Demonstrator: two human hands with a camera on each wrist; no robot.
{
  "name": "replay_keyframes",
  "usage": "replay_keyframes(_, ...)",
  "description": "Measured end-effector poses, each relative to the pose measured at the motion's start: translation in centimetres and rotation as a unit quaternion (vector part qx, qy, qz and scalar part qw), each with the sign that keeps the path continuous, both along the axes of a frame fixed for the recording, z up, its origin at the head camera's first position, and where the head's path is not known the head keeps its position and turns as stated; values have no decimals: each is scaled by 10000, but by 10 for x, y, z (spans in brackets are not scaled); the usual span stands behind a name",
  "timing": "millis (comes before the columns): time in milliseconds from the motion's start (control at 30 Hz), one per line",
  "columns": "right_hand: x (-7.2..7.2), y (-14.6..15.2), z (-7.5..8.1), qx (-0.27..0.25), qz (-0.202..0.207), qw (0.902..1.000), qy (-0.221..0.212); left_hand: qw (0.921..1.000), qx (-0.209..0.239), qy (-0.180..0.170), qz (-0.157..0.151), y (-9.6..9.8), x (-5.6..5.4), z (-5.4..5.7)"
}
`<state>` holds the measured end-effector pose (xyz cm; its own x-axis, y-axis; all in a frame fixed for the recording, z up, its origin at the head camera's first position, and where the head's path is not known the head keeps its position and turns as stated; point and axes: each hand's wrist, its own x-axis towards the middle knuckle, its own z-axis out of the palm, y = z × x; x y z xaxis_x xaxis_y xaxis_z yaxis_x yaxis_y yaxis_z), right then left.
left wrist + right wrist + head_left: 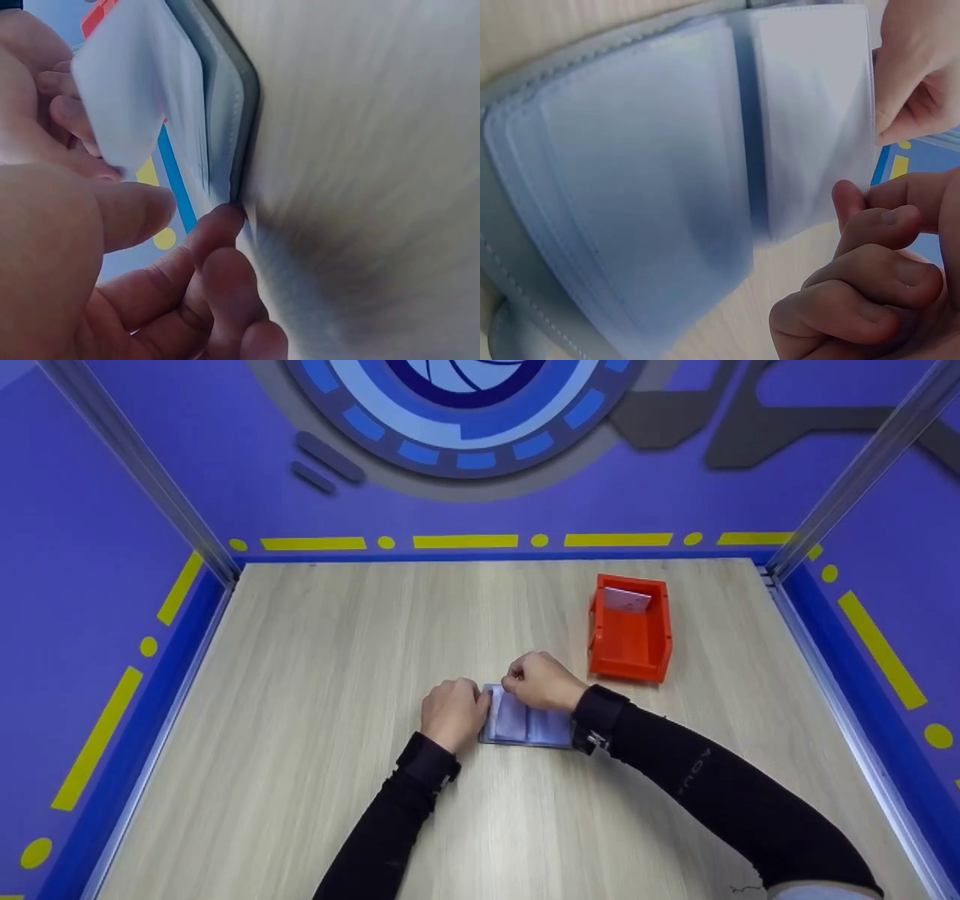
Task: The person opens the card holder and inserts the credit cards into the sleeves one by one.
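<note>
A grey card holder (551, 731) with clear plastic sleeves lies unfolded on the table. Between thumb and index finger, my right hand (545, 682) pinches the edge of a sleeve page (817, 127), which stands raised in the left wrist view. At the holder's left edge, my left hand (451, 712) holds on with curled fingers; its index fingertip (225, 219) meets the cover corner and its thumb lies above. A stitched border runs along the cover (525, 277), and a rounded tab (517, 337) sticks out at one side. Part of the holder is hidden under my right hand.
A red open bin (630, 641) stands behind and right of the card holder, with a pale card (627, 599) leaning inside at its back. The wooden table (337, 660) is bounded by blue walls at the back and both sides.
</note>
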<state>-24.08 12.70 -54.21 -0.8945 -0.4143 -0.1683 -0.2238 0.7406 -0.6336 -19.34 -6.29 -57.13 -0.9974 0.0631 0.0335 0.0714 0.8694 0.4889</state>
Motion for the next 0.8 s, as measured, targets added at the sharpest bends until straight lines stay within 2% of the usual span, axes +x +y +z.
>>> replay_keyframes(167,-2,-4,-7,92,52,9999,101,10000,-5,58,-56,-1,0,-1)
replay_keyframes(333,-2,-8,-10,244,34,9997,-64,9998,-5,134,-117,-2,2,0)
replay_keyframes(800,-2,-8,-9,416,163,9990,-99,9998,48,28,-200,-4,1,2)
